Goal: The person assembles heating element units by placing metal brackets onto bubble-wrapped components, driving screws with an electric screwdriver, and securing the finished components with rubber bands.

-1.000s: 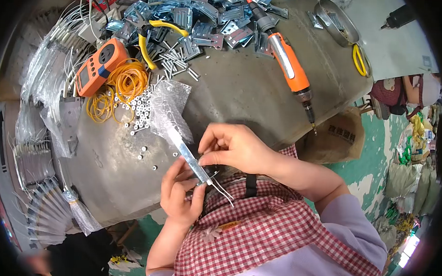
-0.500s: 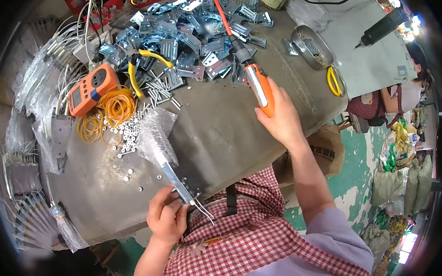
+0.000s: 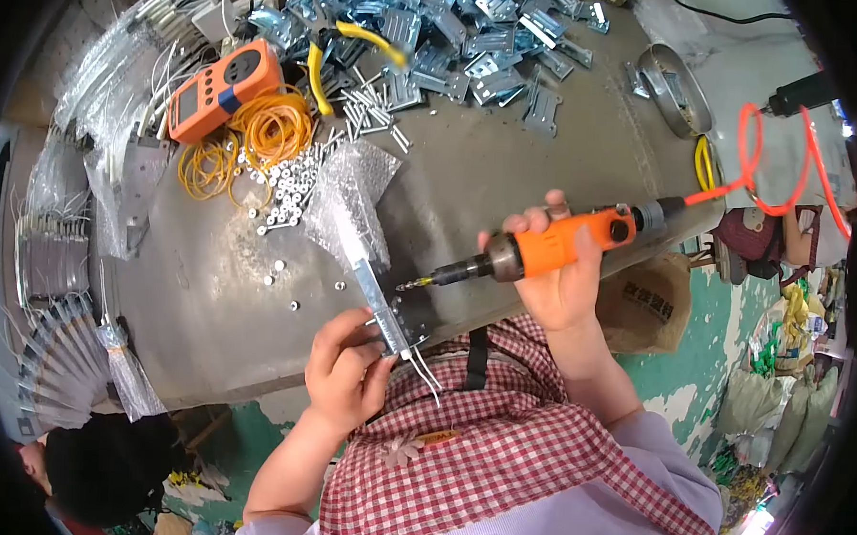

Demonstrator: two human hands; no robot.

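Nearest the checked apron [image 3: 516, 443], the left hand [image 3: 346, 371] pinches the near end of a slim metal strip [image 3: 379, 304], its far end over bubble wrap [image 3: 363, 181] on the desk [image 3: 471, 164]. The right hand [image 3: 563, 285] grips an orange power driver [image 3: 571, 245], bit near the strip; metal brackets [image 3: 542, 110] lie beyond.

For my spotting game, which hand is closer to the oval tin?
Right. In view, the right hand is below, left of the tin; the left hand lies much farther that way.
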